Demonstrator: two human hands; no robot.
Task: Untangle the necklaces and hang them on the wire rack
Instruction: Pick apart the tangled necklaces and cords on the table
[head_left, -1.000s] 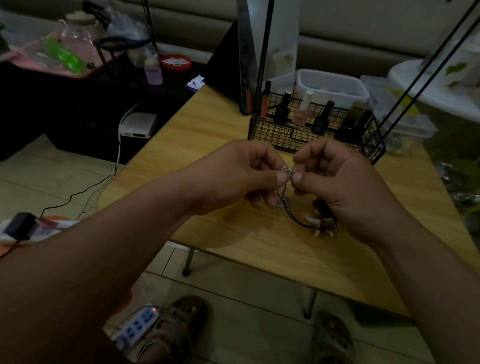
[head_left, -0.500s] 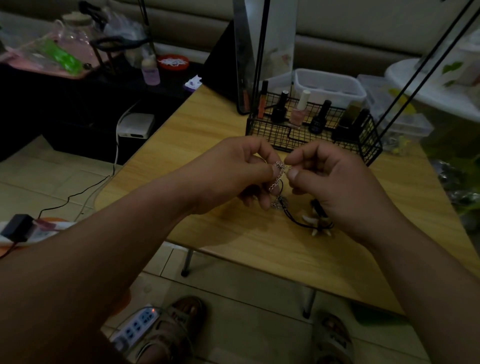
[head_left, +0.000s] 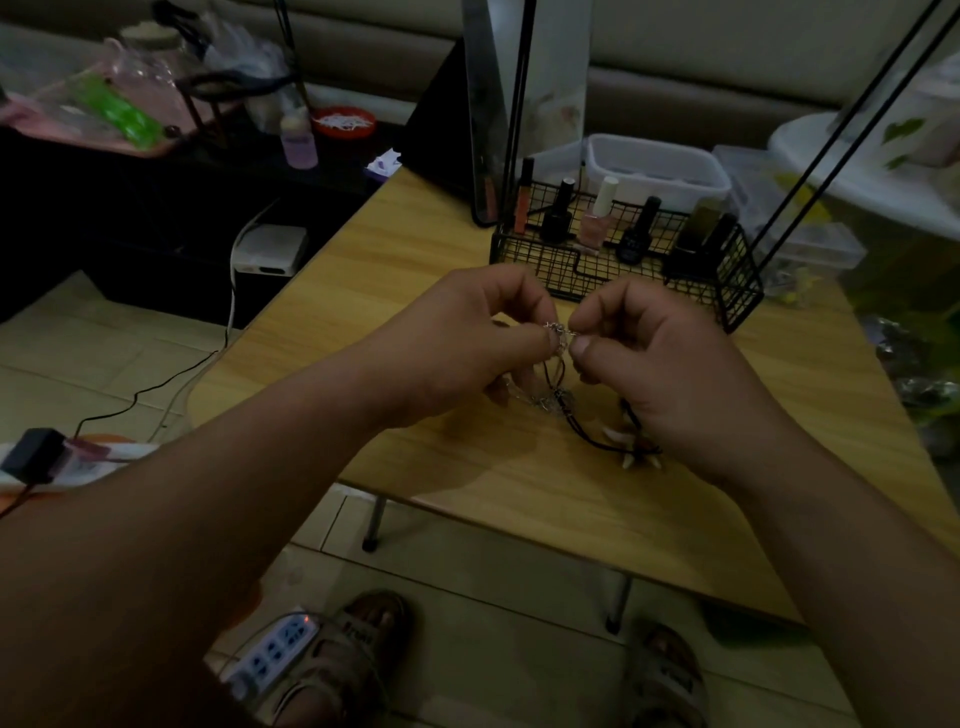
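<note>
Just in front of the rack (head_left: 737, 291), our left hand (head_left: 467, 348) and right hand (head_left: 670, 374) each pinch the silver chain (head_left: 558, 328) between thumb and fingertips. A black cord (head_left: 587, 436) trails from it onto the table (head_left: 363, 270).

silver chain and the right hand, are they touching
Touching: the head view shows the right hand pinching the silver chain between thumb and forefinger.
</note>
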